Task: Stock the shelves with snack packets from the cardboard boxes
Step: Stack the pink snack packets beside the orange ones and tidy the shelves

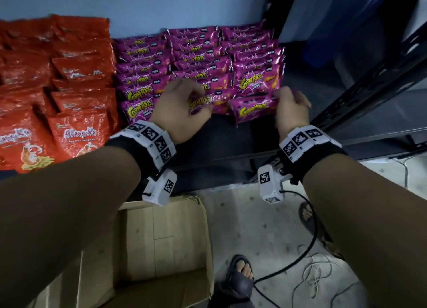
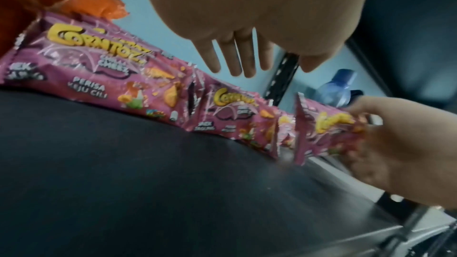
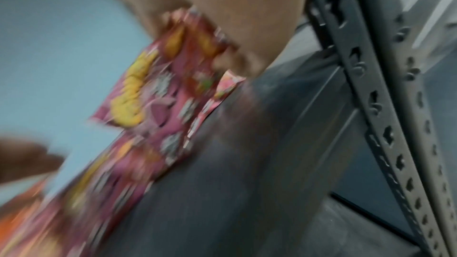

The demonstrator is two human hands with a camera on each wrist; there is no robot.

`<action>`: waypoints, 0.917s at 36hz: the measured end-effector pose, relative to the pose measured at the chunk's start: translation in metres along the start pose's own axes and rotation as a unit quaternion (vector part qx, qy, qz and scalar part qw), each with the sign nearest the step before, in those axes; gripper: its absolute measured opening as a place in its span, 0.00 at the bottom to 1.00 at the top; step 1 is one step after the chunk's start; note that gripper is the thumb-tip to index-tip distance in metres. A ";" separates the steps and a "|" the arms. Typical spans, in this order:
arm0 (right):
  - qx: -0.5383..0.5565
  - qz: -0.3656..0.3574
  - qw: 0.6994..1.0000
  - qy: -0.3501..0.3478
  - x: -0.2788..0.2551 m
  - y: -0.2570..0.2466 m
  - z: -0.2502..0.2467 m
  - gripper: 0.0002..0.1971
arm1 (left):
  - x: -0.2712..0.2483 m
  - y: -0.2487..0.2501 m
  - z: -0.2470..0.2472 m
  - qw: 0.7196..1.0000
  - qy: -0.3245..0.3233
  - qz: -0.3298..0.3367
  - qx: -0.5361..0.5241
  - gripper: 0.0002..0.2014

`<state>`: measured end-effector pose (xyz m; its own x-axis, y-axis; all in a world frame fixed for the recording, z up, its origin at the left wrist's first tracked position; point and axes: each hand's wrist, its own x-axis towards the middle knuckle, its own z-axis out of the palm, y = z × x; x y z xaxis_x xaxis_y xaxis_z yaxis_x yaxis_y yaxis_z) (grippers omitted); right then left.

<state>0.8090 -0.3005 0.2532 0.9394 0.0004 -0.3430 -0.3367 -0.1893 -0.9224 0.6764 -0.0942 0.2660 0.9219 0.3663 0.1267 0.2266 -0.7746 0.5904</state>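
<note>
Shelf (image 1: 221, 132): right hand (image 1: 292, 110) hides packet (image 1: 251, 110) edge

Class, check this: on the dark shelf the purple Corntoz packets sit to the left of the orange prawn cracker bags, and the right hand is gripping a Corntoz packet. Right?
Not quite. The head view shows the Corntoz packets to the right of the prawn cracker bags. The right hand does grip a Corntoz packet.
</note>
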 end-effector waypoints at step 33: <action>0.012 0.055 0.995 0.076 0.016 0.013 0.058 0.52 | 0.034 -0.003 0.019 0.974 -0.026 0.034 0.222 0.20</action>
<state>0.8156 -0.2456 0.2258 0.8949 -0.1687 -0.4131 -0.4381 -0.1564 -0.8852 0.7125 -0.0892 0.2537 0.9516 0.2888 0.1050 0.2678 -0.9470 0.1773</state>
